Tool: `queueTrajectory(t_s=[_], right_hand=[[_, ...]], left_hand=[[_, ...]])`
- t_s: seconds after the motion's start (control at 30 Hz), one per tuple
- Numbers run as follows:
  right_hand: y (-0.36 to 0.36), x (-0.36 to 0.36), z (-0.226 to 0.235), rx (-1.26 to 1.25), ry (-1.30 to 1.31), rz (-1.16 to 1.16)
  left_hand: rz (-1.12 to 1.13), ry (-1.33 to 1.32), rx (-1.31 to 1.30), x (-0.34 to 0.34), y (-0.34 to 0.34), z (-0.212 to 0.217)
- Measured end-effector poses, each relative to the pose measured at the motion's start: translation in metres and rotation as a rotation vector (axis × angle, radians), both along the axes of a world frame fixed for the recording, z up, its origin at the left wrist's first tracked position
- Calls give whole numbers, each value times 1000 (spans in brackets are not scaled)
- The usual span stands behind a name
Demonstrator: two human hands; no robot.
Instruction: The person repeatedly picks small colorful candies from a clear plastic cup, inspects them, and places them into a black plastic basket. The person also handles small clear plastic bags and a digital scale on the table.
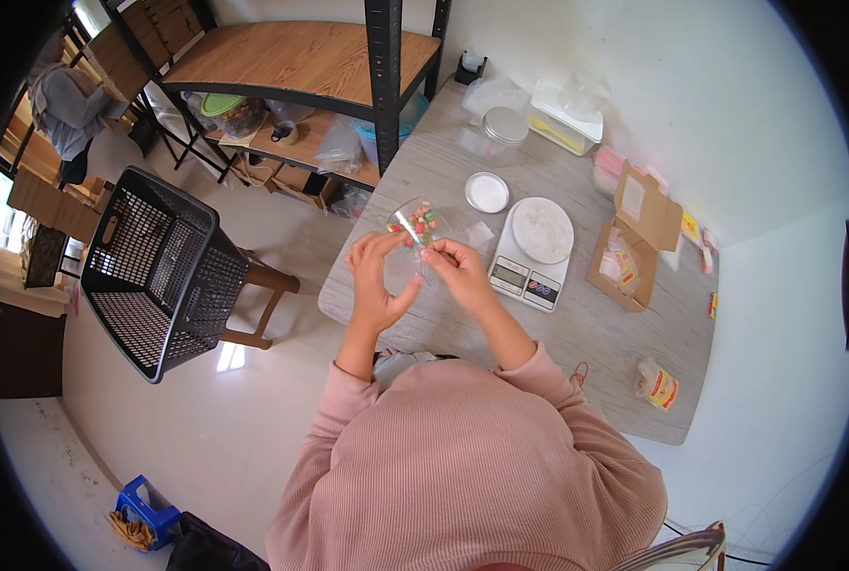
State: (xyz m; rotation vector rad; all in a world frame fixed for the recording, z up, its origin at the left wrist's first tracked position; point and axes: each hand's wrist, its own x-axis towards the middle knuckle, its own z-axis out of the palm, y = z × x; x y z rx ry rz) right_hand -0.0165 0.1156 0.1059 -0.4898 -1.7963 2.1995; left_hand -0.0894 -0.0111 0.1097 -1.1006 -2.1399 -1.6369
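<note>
Over the left edge of the table, both my hands are at a clear plastic container (407, 268) with small red, green and pale colourful pieces (413, 225) at its far end. Whether it is a bag or a rigid cup, I cannot tell. My left hand (375, 281) curves around its left side, fingers on top and thumb below. At the near right part, my right hand (459, 272) pinches the clear plastic between thumb and fingers. Just right of the hands stands a white digital kitchen scale (529, 257) with a round plate. A round white lid (486, 192) lies beyond them.
A clear jar with a metal lid (504, 128) and a white tub (565, 116) stand at the back. An open cardboard box (628, 249) holds small packets. A labelled plastic pack (655, 384) lies near right. Left are a black basket (163, 276), shelves (296, 62) and another person (72, 109).
</note>
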Motion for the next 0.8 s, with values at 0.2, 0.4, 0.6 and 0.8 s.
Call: queueTrajectory(t_s=[0.2, 0.4, 0.6, 0.8], right_hand=[[6, 4, -1, -13, -53, 27], [11, 7, 7, 581, -121, -70], [12, 7, 16, 1103, 67, -115], [14, 10, 16, 412, -46, -112]], left_hand=[[-37, 156, -247, -2, -1, 6], [-101, 112, -245, -4, -1, -2], [-159, -55, -299, -2, 0, -6], [-251, -318, -150, -2, 3, -17]])
